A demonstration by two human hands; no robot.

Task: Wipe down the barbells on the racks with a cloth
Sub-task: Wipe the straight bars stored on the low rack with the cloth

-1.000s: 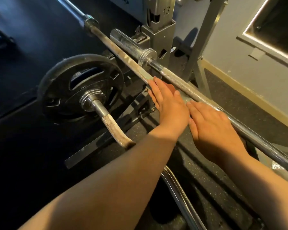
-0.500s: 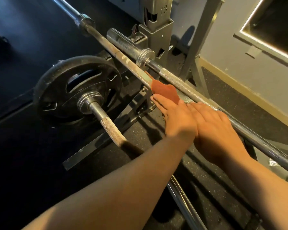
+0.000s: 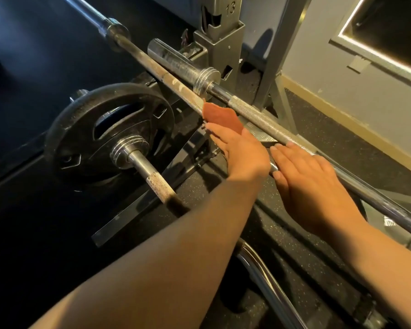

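Our L grip (image 3: pixel 237 150), fingers straight, presses orange cloth (image 3: pixel 220 117) on rusty barbell (image 3: pixel 166 77); R grip (image 3: pixel 304 176) flat, holding nothing, just beside, touching knurled barbell (image 3: pixel 259 115).

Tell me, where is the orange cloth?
In the head view's middle, the cloth lies on the rusty barbell, just beyond the left hand, right of the plate.

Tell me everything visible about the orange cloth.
The orange cloth is a small, rust-coloured piece of thin, soft-looking fabric with an uneven upper edge. It lies draped over the tarnished barbell shaft. Only its upper part shows; the rest is hidden under the straight fingers of the left hand, which rests on it.
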